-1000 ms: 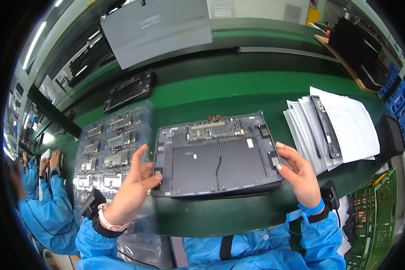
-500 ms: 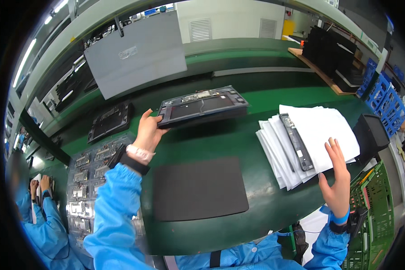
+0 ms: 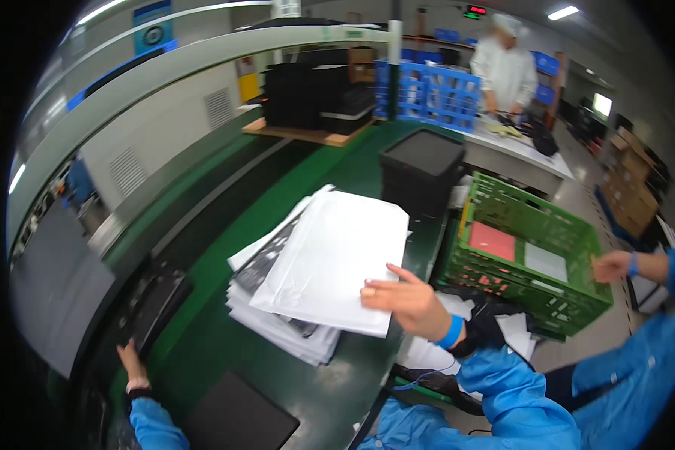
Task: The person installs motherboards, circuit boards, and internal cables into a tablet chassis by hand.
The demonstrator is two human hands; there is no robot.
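My left hand point(image 3: 133, 367), at the lower left, has its blurred fingers stretched toward a flat black device part point(image 3: 156, 309) on the bench. Whether the fingertips touch its near edge is unclear. My right hand point(image 3: 416, 304) lies at the right edge of a white pouch point(image 3: 337, 255), fingers on its top face and thumb hidden; it seems to pinch the edge. This pouch lies on a stack of white pouches point(image 3: 300, 345), across a long dark electronic part point(image 3: 275, 255), so only that part's ends show. A black mat point(image 3: 240, 412) lies near the front.
Black trays point(image 3: 424, 161) are stacked past the pouches. At the right stands a green crate point(image 3: 532, 255) with pink and white sheets, and another person's hand point(image 3: 613, 266) is at its rim. Black stacks sit on a wooden board point(image 3: 307, 133); blue baskets point(image 3: 435, 94) stand behind.
The view has swung to the right. My left hand has come away from or lowered the dark device part. My right hand has moved onto the top pouch, which now covers the electronic part's middle.
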